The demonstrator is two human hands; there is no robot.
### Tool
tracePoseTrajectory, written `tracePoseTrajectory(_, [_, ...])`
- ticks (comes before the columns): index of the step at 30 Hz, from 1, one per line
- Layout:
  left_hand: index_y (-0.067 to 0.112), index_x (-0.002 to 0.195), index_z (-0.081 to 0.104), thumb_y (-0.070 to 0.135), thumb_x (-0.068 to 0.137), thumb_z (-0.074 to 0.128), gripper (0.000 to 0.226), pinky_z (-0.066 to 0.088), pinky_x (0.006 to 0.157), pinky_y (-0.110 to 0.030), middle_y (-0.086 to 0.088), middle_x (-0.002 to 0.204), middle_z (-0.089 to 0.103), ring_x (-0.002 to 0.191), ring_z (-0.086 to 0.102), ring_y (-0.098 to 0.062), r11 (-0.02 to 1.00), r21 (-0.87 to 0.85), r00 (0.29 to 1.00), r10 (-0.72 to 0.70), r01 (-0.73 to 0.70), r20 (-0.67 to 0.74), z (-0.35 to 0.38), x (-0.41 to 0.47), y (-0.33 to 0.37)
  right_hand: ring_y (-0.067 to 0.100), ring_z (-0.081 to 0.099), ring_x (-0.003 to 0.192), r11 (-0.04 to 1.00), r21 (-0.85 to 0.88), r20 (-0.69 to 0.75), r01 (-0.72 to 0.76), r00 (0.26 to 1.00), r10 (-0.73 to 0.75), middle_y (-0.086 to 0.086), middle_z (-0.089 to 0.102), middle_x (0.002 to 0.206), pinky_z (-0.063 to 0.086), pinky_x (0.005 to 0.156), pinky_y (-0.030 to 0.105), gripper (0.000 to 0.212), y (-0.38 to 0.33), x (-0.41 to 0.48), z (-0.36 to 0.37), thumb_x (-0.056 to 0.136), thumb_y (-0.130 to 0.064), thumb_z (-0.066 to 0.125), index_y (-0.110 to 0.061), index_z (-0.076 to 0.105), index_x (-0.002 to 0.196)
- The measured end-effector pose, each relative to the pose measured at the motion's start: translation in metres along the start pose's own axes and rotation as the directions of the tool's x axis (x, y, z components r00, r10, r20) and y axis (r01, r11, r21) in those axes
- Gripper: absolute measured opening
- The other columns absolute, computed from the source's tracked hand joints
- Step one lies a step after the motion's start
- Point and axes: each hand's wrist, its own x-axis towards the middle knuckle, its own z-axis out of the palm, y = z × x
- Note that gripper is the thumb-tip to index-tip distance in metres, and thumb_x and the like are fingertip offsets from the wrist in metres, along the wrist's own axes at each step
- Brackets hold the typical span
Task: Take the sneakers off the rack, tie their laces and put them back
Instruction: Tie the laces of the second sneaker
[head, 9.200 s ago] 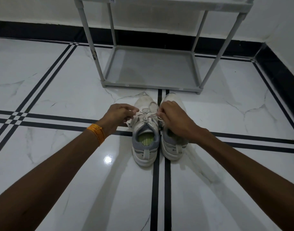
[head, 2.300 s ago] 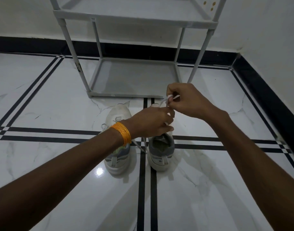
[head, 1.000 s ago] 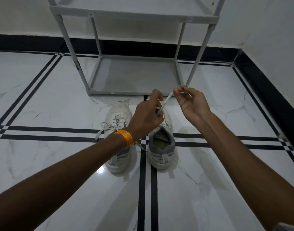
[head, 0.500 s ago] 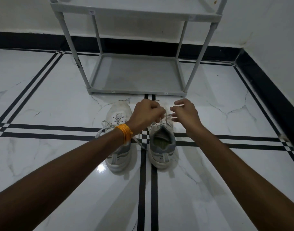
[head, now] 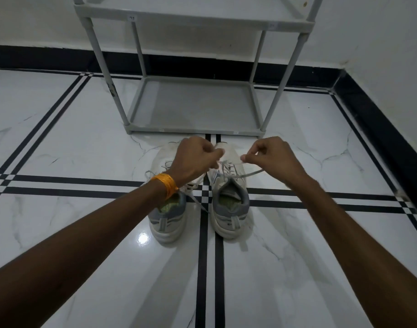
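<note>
Two white and grey sneakers stand side by side on the floor, heels toward me, in front of the grey shoe rack [head: 193, 131]. The left sneaker [head: 167, 216] shows a tied bow beside my wrist. Over the right sneaker [head: 229, 209] both hands hold its white lace [head: 231, 165]. My left hand [head: 195, 159], with an orange band on the wrist, pinches one lace end. My right hand [head: 271, 157] pinches the other, and the lace is stretched out sideways between them. My left forearm hides part of the left sneaker.
The rack's bottom shelf [head: 193, 105] holds nothing, and an upper shelf [head: 193, 17] spans above it. A white wall with a black skirting [head: 377, 124] runs along the right and behind the rack. The glossy white floor has black stripes.
My hands have moved apart sideways over the right sneaker, drawing the lace taut between them. A second ago my right hand held the lace lifted higher.
</note>
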Motion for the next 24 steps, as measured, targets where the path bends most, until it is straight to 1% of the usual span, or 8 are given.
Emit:
tracePoseTrajectory(4, [0.013, 0.072, 0.076, 0.043, 0.079, 0.073, 0.031, 0.047, 0.065, -0.023, 0.0, 0.066, 0.072, 0.056, 0.062, -0.01, 0.934, 0.343, 0.995, 0.101, -0.101, 0.019, -0.016, -0.003, -0.03, 0.024, 0.066, 0.073, 0.84, -0.527, 0.018, -0.131, 0.986, 0.166, 0.007, 0.07, 0.078, 0.048, 0.066, 0.03, 0.034, 0.027, 0.01, -0.015, 0.069, -0.038, 0.085, -0.011, 0.07, 0.082])
tracePoseTrajectory(7, [0.011, 0.078, 0.075, 0.038, 0.078, 0.076, 0.026, 0.053, 0.069, -0.03, -0.007, 0.075, 0.074, 0.065, 0.063, -0.017, 0.89, 0.437, 0.991, 0.093, -0.127, 0.098, -0.018, -0.008, -0.048, 0.027, 0.067, 0.08, 0.76, -0.629, 0.009, -0.163, 0.976, 0.217, 0.008, 0.069, 0.085, 0.043, 0.066, 0.028, 0.036, 0.039, 0.006, -0.01, 0.066, -0.035, 0.087, -0.012, 0.069, 0.086])
tracePoseTrajectory(11, [0.011, 0.083, 0.073, 0.035, 0.083, 0.071, 0.024, 0.046, 0.069, -0.027, -0.011, 0.083, 0.074, 0.072, 0.06, -0.02, 0.836, 0.527, 0.979, 0.059, -0.155, 0.194, -0.009, -0.009, -0.054, 0.024, 0.061, 0.074, 0.738, -0.66, 0.006, -0.139, 0.982, 0.19, 0.006, 0.064, 0.082, 0.041, 0.064, 0.027, 0.033, 0.049, 0.0, 0.009, 0.074, -0.037, 0.08, -0.011, 0.067, 0.089])
tracePoseTrajectory(14, [0.012, 0.091, 0.074, 0.038, 0.091, 0.059, 0.03, 0.052, 0.072, -0.033, -0.008, 0.089, 0.072, 0.079, 0.064, -0.024, 0.768, 0.616, 0.978, 0.066, -0.175, 0.196, -0.004, -0.009, -0.05, 0.027, 0.063, 0.089, 0.789, -0.608, 0.112, -0.083, 0.976, 0.189, 0.008, 0.068, 0.099, 0.041, 0.069, 0.029, 0.027, 0.056, -0.004, 0.026, 0.085, -0.034, 0.066, -0.011, 0.069, 0.099])
tracePoseTrajectory(17, [0.01, 0.09, 0.07, 0.029, 0.091, 0.055, 0.025, 0.047, 0.063, -0.032, -0.006, 0.096, 0.067, 0.079, 0.065, -0.028, 0.701, 0.673, 0.971, 0.204, -0.236, 0.129, 0.006, -0.013, -0.033, 0.029, 0.059, 0.108, 0.841, -0.541, 0.178, 0.007, 0.978, 0.107, 0.008, 0.064, 0.116, 0.045, 0.078, 0.034, 0.026, 0.054, -0.008, 0.033, 0.091, -0.027, 0.058, -0.014, 0.068, 0.112])
tracePoseTrajectory(19, [0.013, 0.093, 0.072, 0.024, 0.088, 0.056, 0.021, 0.053, 0.07, -0.036, -0.006, 0.102, 0.069, 0.086, 0.067, -0.029, 0.779, 0.579, 0.969, 0.22, -0.242, 0.108, 0.018, -0.017, -0.021, 0.025, 0.063, 0.1, 0.916, -0.398, 0.218, 0.044, 0.975, 0.048, 0.006, 0.068, 0.111, 0.05, 0.081, 0.035, 0.023, 0.045, -0.007, 0.036, 0.09, -0.027, 0.061, -0.016, 0.069, 0.108])
tracePoseTrajectory(21, [0.015, 0.099, 0.072, 0.024, 0.088, 0.059, 0.02, 0.054, 0.078, -0.038, -0.006, 0.103, 0.072, 0.093, 0.066, -0.027, 0.894, 0.412, 0.979, 0.123, -0.179, 0.16, 0.031, -0.022, -0.016, 0.02, 0.066, 0.084, 0.982, -0.186, 0.289, 0.023, 0.957, 0.032, 0.004, 0.072, 0.097, 0.054, 0.079, 0.036, 0.018, 0.034, -0.008, 0.041, 0.089, -0.029, 0.066, -0.015, 0.072, 0.099])
tracePoseTrajectory(24, [0.01, 0.096, 0.071, 0.02, 0.087, 0.064, 0.014, 0.053, 0.078, -0.035, -0.008, 0.098, 0.073, 0.091, 0.066, -0.026, 0.959, 0.274, 0.985, 0.024, -0.07, 0.169, 0.039, -0.025, -0.02, 0.019, 0.065, 0.071, 0.999, -0.036, 0.259, -0.002, 0.966, 0.012, 0.007, 0.073, 0.081, 0.053, 0.071, 0.036, 0.02, 0.025, -0.011, 0.044, 0.083, -0.027, 0.075, -0.007, 0.073, 0.083])
